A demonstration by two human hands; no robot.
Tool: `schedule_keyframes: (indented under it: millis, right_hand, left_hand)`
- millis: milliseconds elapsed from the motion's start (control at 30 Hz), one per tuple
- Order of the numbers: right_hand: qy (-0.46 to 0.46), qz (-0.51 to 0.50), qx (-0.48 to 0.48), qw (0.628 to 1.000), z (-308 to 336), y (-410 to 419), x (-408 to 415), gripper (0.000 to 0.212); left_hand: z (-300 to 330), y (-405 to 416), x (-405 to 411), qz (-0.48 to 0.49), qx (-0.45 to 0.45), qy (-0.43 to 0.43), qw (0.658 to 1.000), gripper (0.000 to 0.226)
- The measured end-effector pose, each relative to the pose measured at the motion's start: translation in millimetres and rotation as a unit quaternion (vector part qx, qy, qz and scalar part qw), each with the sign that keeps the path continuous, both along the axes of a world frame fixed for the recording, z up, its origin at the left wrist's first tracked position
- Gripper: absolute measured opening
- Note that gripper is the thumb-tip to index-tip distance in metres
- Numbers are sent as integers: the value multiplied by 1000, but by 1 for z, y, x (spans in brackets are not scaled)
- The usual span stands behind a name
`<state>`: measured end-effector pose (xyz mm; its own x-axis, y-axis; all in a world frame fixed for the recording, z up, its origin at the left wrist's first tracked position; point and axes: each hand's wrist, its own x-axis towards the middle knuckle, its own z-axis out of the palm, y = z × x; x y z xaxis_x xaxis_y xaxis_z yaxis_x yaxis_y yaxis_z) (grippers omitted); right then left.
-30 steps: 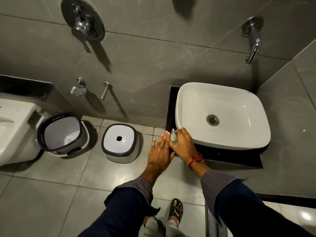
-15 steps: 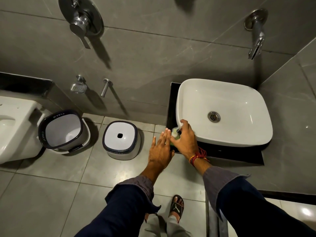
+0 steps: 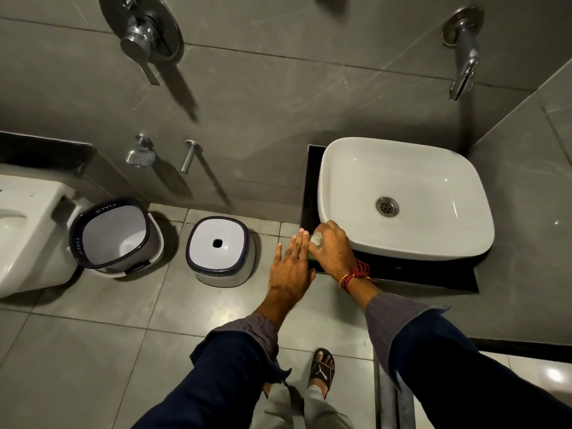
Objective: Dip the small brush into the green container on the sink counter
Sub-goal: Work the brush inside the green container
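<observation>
My right hand (image 3: 334, 249) is closed around a small brush; only its pale rounded handle end (image 3: 316, 239) pokes out above my fingers. Just below it a sliver of the green container (image 3: 311, 257) shows at the front left corner of the black sink counter (image 3: 418, 274). The brush's bristle end is hidden behind my hand, down at the container. My left hand (image 3: 291, 267) is flat with fingers extended, pressed against the container's left side and holding nothing.
A white basin (image 3: 402, 181) fills most of the counter, with a wall tap (image 3: 464, 57) above it. On the floor to the left stand a white stool (image 3: 219, 252) and a dark-rimmed bucket (image 3: 114, 233), beside a toilet (image 3: 24, 227).
The brush handle stood taller above my right hand a second ago; it has since sunk lower toward the container. My left hand stayed flat beside it.
</observation>
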<state>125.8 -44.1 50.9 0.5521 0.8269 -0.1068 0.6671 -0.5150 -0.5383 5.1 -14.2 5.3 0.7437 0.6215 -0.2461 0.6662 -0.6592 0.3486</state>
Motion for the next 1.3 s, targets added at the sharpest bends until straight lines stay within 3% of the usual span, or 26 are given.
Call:
schedule_keyframes:
  millis: [333, 433, 600, 700, 800, 933, 1133, 1300]
  right_hand:
    - [-60, -29, -35, 997, -2, 0, -3, 49]
    - [-18, -24, 11, 999, -1, -7, -4, 53]
    - [15, 18, 37, 999, -5, -11, 1, 30]
    - [-27, -6, -11, 1000, -3, -4, 3, 39]
    - [-10, -17, 6, 1000, -1, -3, 1, 50]
    - [2, 15, 16, 1000, -8, -5, 4, 34]
    - [-65, -30, -42, 997, -4, 1, 3, 48]
    - [-2, -38, 14, 999, -8, -10, -5, 39]
  left_hand:
    - [-2, 1, 1, -3, 11, 5, 1000, 84]
    - [-3, 1, 1, -5, 12, 5, 1000, 84]
    - [-4, 0, 1, 1, 6, -4, 1000, 86]
    - [-4, 2, 1, 2, 2, -5, 1000, 83]
    - [-5, 2, 1, -1, 8, -1, 1000, 83]
    - [-6, 1, 2, -5, 14, 10, 1000, 85]
    - [-7, 1, 3, -1, 22, 16, 1000, 84]
    - [-7, 0, 4, -3, 24, 20, 999, 86]
